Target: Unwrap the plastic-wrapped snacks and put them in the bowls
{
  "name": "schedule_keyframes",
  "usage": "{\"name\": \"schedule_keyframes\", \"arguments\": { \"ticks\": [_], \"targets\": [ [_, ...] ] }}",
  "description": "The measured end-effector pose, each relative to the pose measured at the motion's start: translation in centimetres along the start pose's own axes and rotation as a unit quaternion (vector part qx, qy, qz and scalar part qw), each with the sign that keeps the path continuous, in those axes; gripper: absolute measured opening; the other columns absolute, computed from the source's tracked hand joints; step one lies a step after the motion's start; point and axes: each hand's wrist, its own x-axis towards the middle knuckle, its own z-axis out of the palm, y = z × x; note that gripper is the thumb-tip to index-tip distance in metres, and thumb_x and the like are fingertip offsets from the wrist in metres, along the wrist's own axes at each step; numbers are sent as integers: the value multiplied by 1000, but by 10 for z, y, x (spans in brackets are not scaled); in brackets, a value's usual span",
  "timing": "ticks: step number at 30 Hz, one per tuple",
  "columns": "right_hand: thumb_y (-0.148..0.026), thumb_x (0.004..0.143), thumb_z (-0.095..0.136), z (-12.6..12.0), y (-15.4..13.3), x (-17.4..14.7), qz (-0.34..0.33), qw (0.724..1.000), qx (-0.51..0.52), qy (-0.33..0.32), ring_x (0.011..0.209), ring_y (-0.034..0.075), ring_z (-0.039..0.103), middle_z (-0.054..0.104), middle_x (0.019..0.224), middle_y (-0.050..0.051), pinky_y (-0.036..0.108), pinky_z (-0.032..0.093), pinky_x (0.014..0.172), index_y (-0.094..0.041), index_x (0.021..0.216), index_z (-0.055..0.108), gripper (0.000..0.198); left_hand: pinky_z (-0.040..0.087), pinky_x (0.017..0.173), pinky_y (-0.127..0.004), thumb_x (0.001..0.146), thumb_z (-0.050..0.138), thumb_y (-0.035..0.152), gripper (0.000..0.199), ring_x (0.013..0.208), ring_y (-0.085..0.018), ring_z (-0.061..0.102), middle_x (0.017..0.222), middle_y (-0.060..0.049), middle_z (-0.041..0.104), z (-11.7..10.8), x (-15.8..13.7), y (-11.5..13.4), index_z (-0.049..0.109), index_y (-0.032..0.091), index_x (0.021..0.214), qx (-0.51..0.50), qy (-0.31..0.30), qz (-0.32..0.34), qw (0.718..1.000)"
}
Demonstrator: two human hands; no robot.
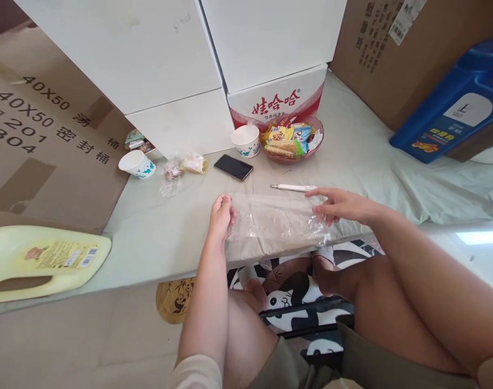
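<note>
A clear plastic bag (274, 216) lies stretched sideways along the front of the cloth-covered surface. My left hand (221, 219) is closed, pinching the bag's left end between thumb and fingers. At the right end is my right hand (341, 205), its index finger stretched out and its fingers apart; the lower fingers are at the film, and I cannot tell how firmly they touch it. Just behind the bag lies a white pen (294, 188), close to the right fingertips. A dark smartphone (234, 167) rests farther back, beyond my left hand.
At the back stand a glass bowl of wrapped snacks (291, 141), a paper cup (246, 141) and a second cup (136, 163) near crumpled wrappers (173, 173). Cartons (52, 135) and a yellow jug (47, 259) are left; a blue bottle (452, 108) is right.
</note>
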Motion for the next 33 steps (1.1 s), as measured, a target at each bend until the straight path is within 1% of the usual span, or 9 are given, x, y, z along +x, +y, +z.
{"name": "schedule_keyframes", "arguments": {
  "ticks": [3, 6, 11, 15, 17, 21, 24, 29, 33],
  "targets": [
    [-57, 79, 68, -13, 4, 0, -51, 988, -102, 101, 83, 24, 68, 74, 90, 7, 39, 52, 77, -22, 98, 71, 39, 16, 32, -17, 89, 61, 55, 36, 29, -4, 30, 44, 11, 44, 0, 0, 0, 46, 23, 83, -8, -56, -36, 998],
    [-59, 83, 64, -5, 7, 9, -138, 974, -48, 174, 100, 27, 66, 73, 102, 7, 45, 50, 95, -23, 101, 70, 40, 15, 32, -17, 86, 65, 54, 36, 28, -4, 32, 44, 11, 45, 5, -3, 0, 48, 22, 84, -20, -137, -51, 989],
    [-47, 66, 84, 49, 3, 28, -167, 981, 52, -84, 109, 25, 65, 68, 121, 11, 43, 52, 94, -23, 127, 58, 71, 14, 31, -19, 79, 70, 61, 44, 26, -7, 34, 41, 7, 52, 22, -16, 3, 50, 22, 84, -33, -272, -78, 958],
    [-48, 77, 74, 82, -4, 28, -126, 956, 32, -265, 62, 15, 62, 68, 74, 1, 29, 49, 61, -17, 90, 64, 34, 26, 32, -20, 79, 71, 54, 40, 29, -11, 44, 41, 6, 53, 24, -16, 3, 59, 20, 94, -107, -295, -104, 944],
    [-50, 82, 68, 90, -8, 24, -121, 950, 53, -282, 52, 11, 55, 63, 63, -2, 26, 45, 55, -18, 74, 59, 34, 35, 36, -20, 83, 67, 50, 39, 34, -12, 50, 45, 4, 57, 20, -11, 2, 63, 17, 103, -156, -271, -122, 942],
    [-55, 84, 65, 93, -16, 25, -137, 969, 122, -164, 50, 10, 54, 63, 61, -1, 24, 44, 52, -20, 71, 55, 38, 50, 52, -23, 88, 50, 64, 61, 56, -16, 68, 65, -5, 72, 15, -3, -1, 64, 13, 119, -318, -226, -151, 908],
    [-51, 86, 62, 90, -18, 31, -114, 984, 133, -26, 47, 10, 54, 62, 60, -1, 22, 41, 46, -21, 73, 55, 34, 58, 70, -31, 72, 59, 78, 83, 87, -25, 75, 100, -15, 78, 22, -10, -2, 65, 10, 121, -363, -260, -140, 884],
    [-40, 88, 60, 81, -13, 35, -105, 983, 126, 82, 51, 10, 58, 65, 71, 0, 21, 45, 47, -20, 80, 56, 21, 56, 77, -27, 67, 82, 25, 39, 87, -20, 75, 107, -13, 78, 43, -21, -4, 69, 13, 102, -217, -263, -136, 930],
    [-30, 84, 62, 74, -8, 34, -79, 989, 121, 43, 57, 11, 64, 71, 81, 1, 21, 49, 50, -22, 101, 62, 19, 55, 67, -23, 82, 68, 23, 18, 75, -17, 75, 83, -7, 78, 44, -17, -4, 64, 17, 99, -153, -180, -100, 967]
  ]
}}
